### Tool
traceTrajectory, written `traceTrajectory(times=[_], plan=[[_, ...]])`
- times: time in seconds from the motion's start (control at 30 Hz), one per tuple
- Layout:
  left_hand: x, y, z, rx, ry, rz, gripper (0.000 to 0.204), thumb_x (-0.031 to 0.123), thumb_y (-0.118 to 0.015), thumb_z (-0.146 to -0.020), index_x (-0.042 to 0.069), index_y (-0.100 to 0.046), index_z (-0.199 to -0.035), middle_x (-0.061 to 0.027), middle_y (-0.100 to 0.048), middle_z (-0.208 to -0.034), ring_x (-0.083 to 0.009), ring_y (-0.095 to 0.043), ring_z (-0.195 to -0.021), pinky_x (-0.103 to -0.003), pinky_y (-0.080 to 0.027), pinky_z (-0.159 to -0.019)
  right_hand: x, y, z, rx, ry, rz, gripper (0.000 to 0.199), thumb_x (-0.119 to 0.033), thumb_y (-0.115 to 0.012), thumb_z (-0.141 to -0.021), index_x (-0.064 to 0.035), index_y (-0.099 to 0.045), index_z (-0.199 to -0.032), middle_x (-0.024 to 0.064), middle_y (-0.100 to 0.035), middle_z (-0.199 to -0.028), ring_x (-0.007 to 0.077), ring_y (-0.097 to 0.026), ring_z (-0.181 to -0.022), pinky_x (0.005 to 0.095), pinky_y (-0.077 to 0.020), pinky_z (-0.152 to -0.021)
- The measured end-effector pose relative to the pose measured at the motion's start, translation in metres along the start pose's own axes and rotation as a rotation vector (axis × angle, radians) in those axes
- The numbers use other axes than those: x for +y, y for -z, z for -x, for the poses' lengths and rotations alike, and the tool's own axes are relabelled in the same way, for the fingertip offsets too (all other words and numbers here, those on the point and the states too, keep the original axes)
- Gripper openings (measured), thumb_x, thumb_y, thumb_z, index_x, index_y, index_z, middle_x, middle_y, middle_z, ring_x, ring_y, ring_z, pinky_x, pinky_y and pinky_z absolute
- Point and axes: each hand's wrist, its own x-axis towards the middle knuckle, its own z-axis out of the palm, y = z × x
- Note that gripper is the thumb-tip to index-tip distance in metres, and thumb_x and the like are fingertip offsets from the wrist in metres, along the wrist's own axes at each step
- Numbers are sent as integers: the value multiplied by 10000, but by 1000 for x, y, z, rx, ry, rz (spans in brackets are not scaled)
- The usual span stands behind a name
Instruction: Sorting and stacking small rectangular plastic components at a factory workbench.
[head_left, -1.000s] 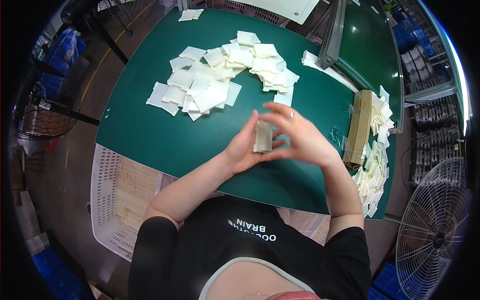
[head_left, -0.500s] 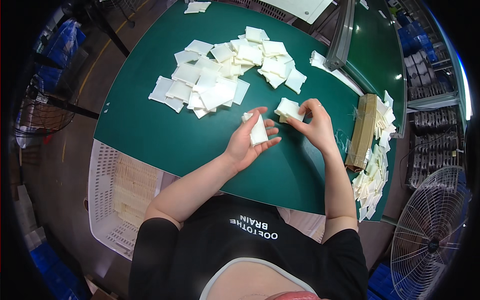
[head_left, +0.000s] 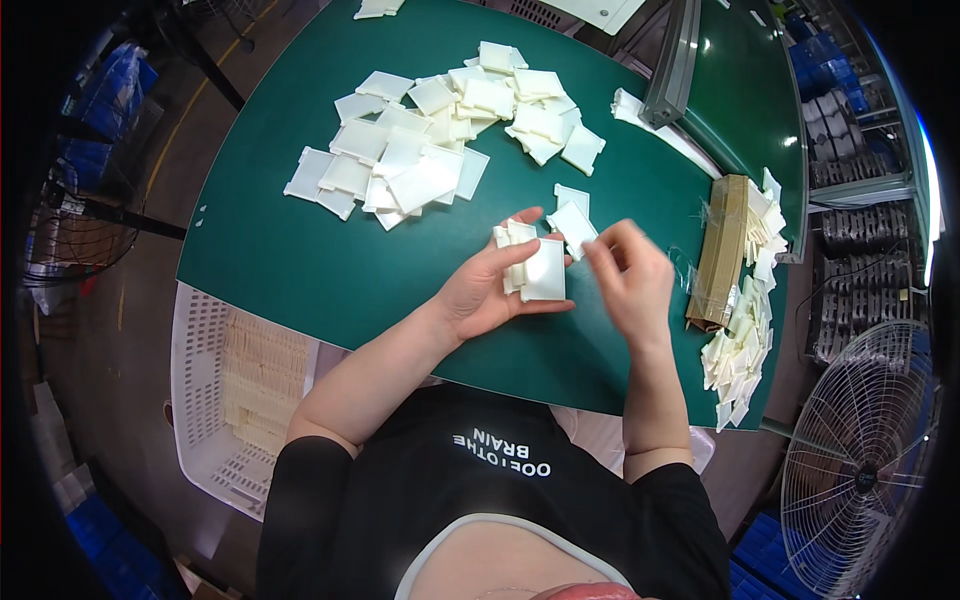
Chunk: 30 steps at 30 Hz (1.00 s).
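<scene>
Holding cream tiles [head_left: 532, 268], white basket [head_left: 205, 400] stacked.

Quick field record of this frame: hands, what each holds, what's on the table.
left hand: holds a small stack of white square pieces, palm up
right hand: pinches one white square piece just beside the stack
table: green top
loose pile: many white square pieces spread on the far side of the table
right edge: long brown bundle with more white pieces beside it
left of table: white slotted crate
lower right: wire fan
</scene>
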Motion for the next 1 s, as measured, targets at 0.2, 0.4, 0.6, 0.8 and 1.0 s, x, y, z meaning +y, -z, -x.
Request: traceTrajectory(times=[0.2, 0.4, 0.6, 0.8, 1.0], plan=[[4, 0, -3, 71, 27, -98, 494, 290, -479, -1064, 261, -291, -1520, -114, -534, -1360, -241, -560, -1247, -630, -471, -1044, 46, -30, -10, 44, 209, 282, 382, -254, -835, -750, -55, -586, -959, 97, -624, -912, 298, -635, -838, 416, -516, -727], [-2, 11, -10, 133, 18, -166, 495, 346, -444, -1070, 269, -273, -1528, -111, -534, -1358, -268, -553, -1274, -552, -490, -1064, 30, -13, -20, -21, -50, -86, 280, -207, -788, -826, -31, -596, -927, 73, -639, -846, 180, -626, -725, 324, -518, -666], [1, 1, -7, 45, -78, -173, 564, 384, -463, -1064, 284, -191, -1547, -107, -505, -1325, -245, -547, -1241, -496, -518, -1041, 7, -9, -20, -167, -6, -220, 258, -211, -741, -907, -9, -627, -1021, 76, -668, -909, 153, -651, -781, 303, -528, -726], [1, 5, -10, 128, -96, -319, 454, 330, -456, -1070, 221, -328, -1492, -133, -545, -1323, -285, -602, -1198, -426, -576, -982, 57, -22, -40, -92, 281, 65, 455, -142, -806, -763, -80, -635, -1179, 82, -635, -1295, 309, -598, -1205, 415, -491, -993], [2, 14, -12, 176, -97, -37, 389, 300, -463, -1070, 181, -390, -1433, -177, -535, -1338, -307, -601, -1201, -431, -579, -975, 56, -13, -42, -48, 35, -418, 497, -203, -840, -737, -77, -639, -1173, 84, -649, -1131, 224, -634, -1053, 353, -527, -890]])
